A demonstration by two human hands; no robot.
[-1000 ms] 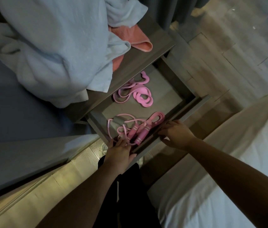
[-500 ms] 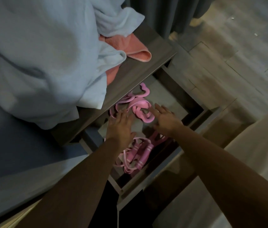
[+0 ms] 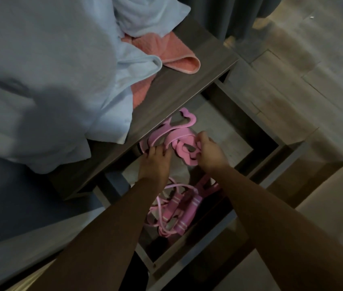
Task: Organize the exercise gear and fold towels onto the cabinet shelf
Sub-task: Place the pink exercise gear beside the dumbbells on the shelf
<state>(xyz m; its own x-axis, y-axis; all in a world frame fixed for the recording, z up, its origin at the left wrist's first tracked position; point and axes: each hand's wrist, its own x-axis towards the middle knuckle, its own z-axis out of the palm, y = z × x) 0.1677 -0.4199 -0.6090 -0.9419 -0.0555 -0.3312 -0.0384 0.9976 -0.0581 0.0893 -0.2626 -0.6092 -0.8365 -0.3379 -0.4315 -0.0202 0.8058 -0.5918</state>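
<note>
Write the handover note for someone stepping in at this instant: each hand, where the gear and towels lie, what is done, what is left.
Left hand: fingers on the left edge of the pink bands; whether it grips them is unclear.
Right hand: curled round the bands' right side.
Bands lie tangled at the back of the open drawer; the skipping rope lies loosely coiled near its front.
Blue towel and pink towel are heaped unfolded on the cabinet top.
Done: the gear is in the drawer.
Left: tidy the bands and rope, fold both towels, shelve them.
</note>
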